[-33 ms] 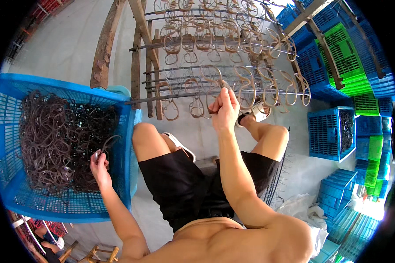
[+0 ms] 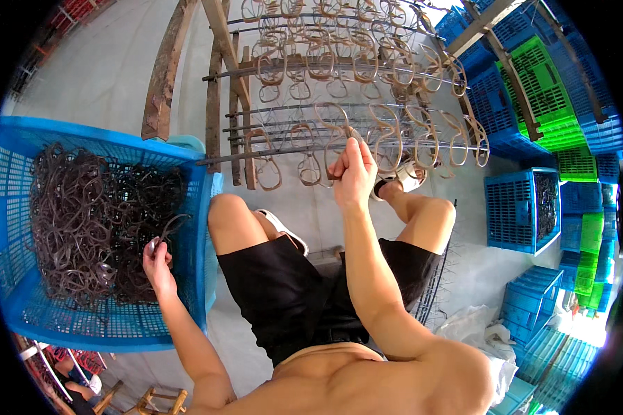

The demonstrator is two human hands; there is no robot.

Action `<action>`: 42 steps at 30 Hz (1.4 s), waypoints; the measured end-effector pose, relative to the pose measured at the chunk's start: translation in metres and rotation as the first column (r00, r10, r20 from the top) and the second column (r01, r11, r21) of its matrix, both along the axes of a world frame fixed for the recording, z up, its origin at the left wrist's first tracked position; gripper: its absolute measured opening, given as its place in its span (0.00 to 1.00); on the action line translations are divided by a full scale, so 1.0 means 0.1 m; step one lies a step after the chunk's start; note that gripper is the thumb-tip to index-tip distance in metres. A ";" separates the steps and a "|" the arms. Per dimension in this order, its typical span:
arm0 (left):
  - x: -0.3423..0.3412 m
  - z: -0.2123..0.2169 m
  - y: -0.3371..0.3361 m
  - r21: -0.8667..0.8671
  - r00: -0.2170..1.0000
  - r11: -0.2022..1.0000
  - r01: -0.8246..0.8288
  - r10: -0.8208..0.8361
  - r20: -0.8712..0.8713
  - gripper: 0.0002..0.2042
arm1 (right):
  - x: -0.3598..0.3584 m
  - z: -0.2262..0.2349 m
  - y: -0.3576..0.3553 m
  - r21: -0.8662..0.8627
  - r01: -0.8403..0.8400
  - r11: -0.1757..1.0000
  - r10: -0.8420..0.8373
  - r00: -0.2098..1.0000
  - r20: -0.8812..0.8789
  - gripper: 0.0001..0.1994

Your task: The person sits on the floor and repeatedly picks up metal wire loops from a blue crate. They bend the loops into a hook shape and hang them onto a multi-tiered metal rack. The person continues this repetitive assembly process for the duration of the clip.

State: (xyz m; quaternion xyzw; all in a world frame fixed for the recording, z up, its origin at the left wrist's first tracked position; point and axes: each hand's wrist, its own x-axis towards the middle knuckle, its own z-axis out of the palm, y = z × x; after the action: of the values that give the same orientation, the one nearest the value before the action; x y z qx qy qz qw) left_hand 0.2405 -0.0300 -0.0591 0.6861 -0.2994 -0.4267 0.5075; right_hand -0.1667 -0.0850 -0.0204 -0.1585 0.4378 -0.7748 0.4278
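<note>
Head view: crates (image 2: pixel 543 93) flank a gray floor (image 2: pixel 135 76); left hand (image 2: pixel 159 268) pinches a dark loop (image 2: pixel 174 220), right hand (image 2: pixel 355 174) a tan loop (image 2: pixel 333 105).

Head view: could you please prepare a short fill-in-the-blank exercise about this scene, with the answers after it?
1. The left hand holds a dark loop at the large basket, whose colour is ____.
2. The right hand touches a brown loop on a rack with posts made of ____.
3. The person's shorts are ____.
4. The stacked crates are blue and ____.

Missing words: blue; wood; black; green.
</note>
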 end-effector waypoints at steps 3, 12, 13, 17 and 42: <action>-0.02 -0.03 0.00 -0.003 1.000 1.000 0.007 -0.007 0.024 0.13 | 0.11 0.05 -0.02 0.033 0.004 0.999 -0.003 1.000 -0.016 0.08; -0.07 0.01 -0.02 -0.022 1.000 1.000 0.006 -0.006 0.021 0.13 | 0.16 -0.02 -0.01 0.043 0.014 0.999 -0.009 0.992 -0.125 0.09; -0.08 0.01 -0.02 -0.024 1.000 1.000 0.008 -0.007 0.028 0.12 | 0.21 -0.01 -0.01 0.046 0.010 0.999 -0.003 0.988 -0.155 0.10; -0.11 0.05 -0.02 -0.032 0.999 0.999 0.001 0.000 0.040 0.12 | 0.40 0.01 -0.04 0.132 0.049 0.990 -0.008 0.956 -0.294 0.11; -1.01 0.60 -0.13 -0.336 0.931 0.942 0.019 -0.139 -0.338 0.03 | 0.19 0.16 -0.08 0.262 0.196 0.945 0.059 0.685 -0.727 0.12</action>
State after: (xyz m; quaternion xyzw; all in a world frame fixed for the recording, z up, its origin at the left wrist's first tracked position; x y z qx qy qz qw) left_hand 0.1399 -0.0426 0.0013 0.4907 -0.2964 -0.5090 0.6422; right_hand -0.1481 -0.0931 -0.0043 -0.3639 0.6957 -0.5828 0.2096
